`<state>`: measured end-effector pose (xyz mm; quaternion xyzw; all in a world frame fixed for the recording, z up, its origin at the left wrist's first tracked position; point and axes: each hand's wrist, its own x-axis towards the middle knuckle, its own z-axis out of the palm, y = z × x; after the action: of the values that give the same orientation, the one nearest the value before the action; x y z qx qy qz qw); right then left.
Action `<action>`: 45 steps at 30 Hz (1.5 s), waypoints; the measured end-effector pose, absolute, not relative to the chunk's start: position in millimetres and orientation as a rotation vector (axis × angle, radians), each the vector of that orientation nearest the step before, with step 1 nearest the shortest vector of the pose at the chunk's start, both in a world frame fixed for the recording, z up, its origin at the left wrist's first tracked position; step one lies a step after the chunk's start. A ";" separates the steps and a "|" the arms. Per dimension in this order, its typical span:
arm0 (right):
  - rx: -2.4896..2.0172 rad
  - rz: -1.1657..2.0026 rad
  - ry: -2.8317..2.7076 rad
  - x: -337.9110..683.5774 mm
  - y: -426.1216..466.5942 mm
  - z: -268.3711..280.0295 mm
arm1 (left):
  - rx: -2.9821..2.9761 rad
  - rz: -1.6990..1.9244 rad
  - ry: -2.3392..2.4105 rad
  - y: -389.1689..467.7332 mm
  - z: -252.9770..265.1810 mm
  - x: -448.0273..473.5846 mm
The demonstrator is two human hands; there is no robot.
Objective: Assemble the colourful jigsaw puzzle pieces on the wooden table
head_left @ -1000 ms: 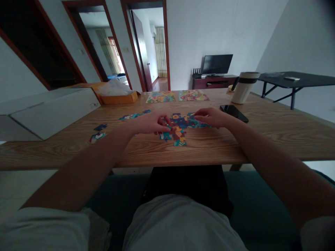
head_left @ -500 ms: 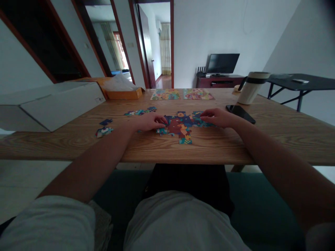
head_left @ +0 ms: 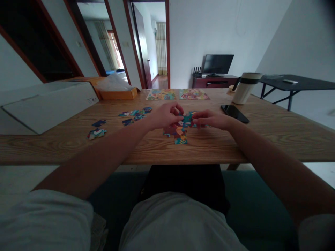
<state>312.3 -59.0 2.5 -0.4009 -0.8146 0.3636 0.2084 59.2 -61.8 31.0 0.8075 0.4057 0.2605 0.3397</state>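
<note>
On the wooden table [head_left: 209,150] lies a partly joined jigsaw puzzle [head_left: 180,131], dark red, orange and teal, its back part hidden by my hands. My left hand [head_left: 167,115] reaches over it, thumb and fingers closed on the left edge of a teal puzzle piece [head_left: 187,119]. From the other side, my right hand [head_left: 210,119] pinches the same piece at its right edge. Whether this piece is lifted or lies against the others, I cannot tell. Loose puzzle pieces [head_left: 136,113] are spread left of my left hand, with more pieces [head_left: 96,133] farther left.
A white box [head_left: 60,104] and an orange box [head_left: 117,94] stand at the left. Two picture sheets [head_left: 161,94] lie at the back. To the right are a black phone [head_left: 235,113] and a pale mug [head_left: 244,91]. The table's front edge runs just before my body.
My left hand has moved right, from the puzzle's left side to its middle, close to my right hand. Both hands now meet at the teal piece. The view has shifted slightly.
</note>
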 end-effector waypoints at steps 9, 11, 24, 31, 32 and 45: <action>-1.198 1.030 -2.129 309.2 -45.2 -13.6 | 2.242 0.407 0.964 -56.2 3.5 71.0; -1.226 0.967 -2.169 308.3 -40.9 -18.8 | 2.333 0.365 0.962 -55.3 1.0 64.1; -1.355 -0.094 -2.606 286.9 -60.6 -16.0 | 2.724 0.313 1.180 -55.0 1.0 48.8; -1.302 -0.339 -2.724 278.9 -69.0 -16.3 | 2.755 0.285 1.160 -53.9 -1.1 48.3; -1.313 -0.334 -2.719 278.7 -69.5 -16.1 | 2.762 0.277 1.155 -53.6 -1.4 48.1; -1.259 0.116 -2.697 299.3 -63.5 -8.8 | 2.979 0.319 0.774 -54.5 -5.1 48.4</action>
<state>299.3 -63.5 -8.8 -0.4214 -0.9024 0.0389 0.0815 48.4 -54.5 -5.1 0.9624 0.2502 0.1031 0.0236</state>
